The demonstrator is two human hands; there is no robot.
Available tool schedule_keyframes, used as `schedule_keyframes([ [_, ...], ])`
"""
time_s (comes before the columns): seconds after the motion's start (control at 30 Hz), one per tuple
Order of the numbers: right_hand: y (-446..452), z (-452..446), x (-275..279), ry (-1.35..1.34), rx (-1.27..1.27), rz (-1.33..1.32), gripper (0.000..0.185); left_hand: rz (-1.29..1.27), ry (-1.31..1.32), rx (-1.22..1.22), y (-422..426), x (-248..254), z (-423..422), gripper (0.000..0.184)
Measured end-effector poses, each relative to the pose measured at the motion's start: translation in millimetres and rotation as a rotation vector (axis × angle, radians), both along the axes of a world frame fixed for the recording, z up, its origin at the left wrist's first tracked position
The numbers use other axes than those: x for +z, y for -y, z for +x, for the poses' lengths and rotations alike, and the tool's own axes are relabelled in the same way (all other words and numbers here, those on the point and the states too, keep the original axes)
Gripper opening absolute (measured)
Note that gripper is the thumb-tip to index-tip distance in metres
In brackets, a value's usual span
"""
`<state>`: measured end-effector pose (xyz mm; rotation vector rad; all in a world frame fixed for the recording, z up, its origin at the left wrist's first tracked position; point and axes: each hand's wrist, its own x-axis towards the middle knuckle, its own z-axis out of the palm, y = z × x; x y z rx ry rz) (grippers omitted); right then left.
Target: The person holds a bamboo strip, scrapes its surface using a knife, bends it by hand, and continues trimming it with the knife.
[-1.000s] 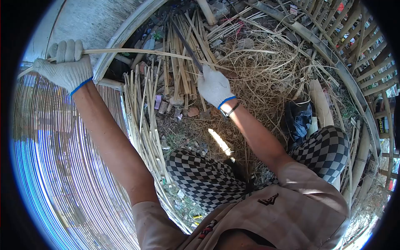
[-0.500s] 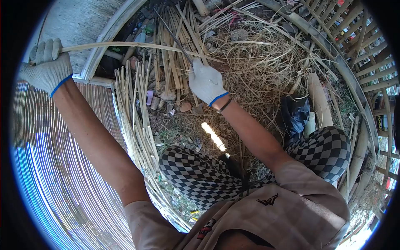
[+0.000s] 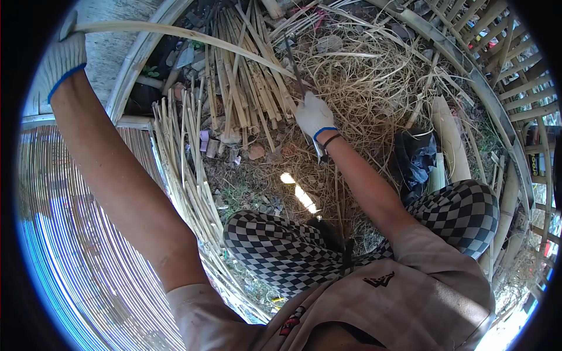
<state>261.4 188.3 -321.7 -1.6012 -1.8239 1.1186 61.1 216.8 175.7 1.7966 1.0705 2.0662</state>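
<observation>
My left hand [image 3: 63,58], in a whitish knit glove with a blue cuff, is closed around one end of a long pale bamboo strip [image 3: 187,34] at the upper left. The strip arches rightward over a pile of cut sticks. Near its far end is the dark, narrow blade of a knife [image 3: 293,61]; I cannot tell whether they touch. My right hand [image 3: 314,114], gloved the same way, is wrapped around the knife's handle, and the blade points up. Part of the handle shows below the hand.
Bamboo sticks [image 3: 243,76] lie piled ahead, beside a heap of curly shavings [image 3: 363,88]. More strips [image 3: 187,152] stand at the left by a slatted screen [image 3: 88,216]. A black plastic bag [image 3: 414,158] lies near my right knee. A bamboo lattice [image 3: 527,82] borders the right.
My left hand has moved up, drawing the strip with it. My right hand has shifted right and slightly down with the knife, which is now near the strip's far end.
</observation>
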Motion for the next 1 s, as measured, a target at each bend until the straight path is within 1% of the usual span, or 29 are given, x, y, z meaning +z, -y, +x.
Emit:
schedule_keyframes([
  [0.03,-1.1,0.8,20.8,-0.024,0.008,0.049,0.036,0.014,-0.065,0.132,-7.9,-5.1,28.7,0.039],
  [0.07,-2.9,-0.7,28.5,-0.055,0.016,0.103,0.035,0.035,-0.139,0.220,-13.2,-5.4,32.7,0.041],
  [0.1,-3.7,-2.6,24.1,-0.081,0.008,0.127,0.035,0.058,-0.209,0.313,-18.4,-5.5,36.7,0.043],
  [0.17,-1.5,-4.4,-3.6,-0.133,-0.004,0.173,0.033,0.091,-0.323,0.375,-24.5,-7.6,16.4,0.042],
  [0.2,0.6,-1.8,-21.6,-0.091,-0.031,0.037,0.035,0.098,-0.361,0.386,-25.9,-9.5,6.3,0.040],
  [0.27,-5.5,12.8,-105.4,-0.152,-0.031,-0.421,0.034,0.076,-0.371,0.324,-25.7,-15.2,-14.6,0.033],
  [0.3,-0.8,27.4,-115.0,0.068,0.056,-0.254,0.031,0.080,-0.379,0.288,-25.6,-13.6,-21.2,0.030],
  [0.33,-5.4,28.4,-97.7,0.010,0.050,-0.410,0.031,0.094,-0.390,0.245,-26.9,-7.6,-25.8,0.028],
  [0.37,-7.7,24.4,-83.6,-0.060,0.046,-0.503,0.033,0.104,-0.395,0.209,-23.3,-3.7,-28.8,0.027],
  [0.43,-1.1,25.6,-56.6,-0.167,0.051,-0.691,0.037,0.091,-0.201,0.216,-6.2,-15.9,-15.6,0.025],
  [0.53,5.1,32.9,-64.7,0.228,0.223,-0.379,0.046,0.111,0.078,0.210,20.2,-30.5,40.8,0.024],
  [0.57,10.0,36.1,-48.6,0.288,0.266,-0.349,0.048,0.117,0.164,0.204,30.8,-31.4,50.2,0.024],
  [0.63,19.5,47.1,-19.3,0.418,0.341,-0.298,0.053,0.113,0.108,0.180,59.5,-37.9,59.0,0.021],
  [0.67,21.0,50.7,-8.8,0.443,0.336,-0.180,0.054,0.105,0.086,0.167,74.7,-42.9,62.1,0.021],
  [0.77,11.4,58.7,39.6,0.299,0.301,-0.067,0.055,0.220,0.161,0.125,114.2,-54.6,63.1,0.018],
  [0.8,11.5,61.5,64.1,0.319,0.314,-0.017,0.059,0.211,0.230,0.161,132.3,-50.7,64.0,0.015],
  [0.9,19.4,82.2,136.6,0.303,0.383,0.166,0.067,0.324,0.341,0.175,169.5,-36.7,42.3,0.014],
  [1.0,12.5,108.3,201.7,0.176,0.512,0.377,0.074,0.354,0.500,0.075,202.8,-27.1,6.6,0.015],
])
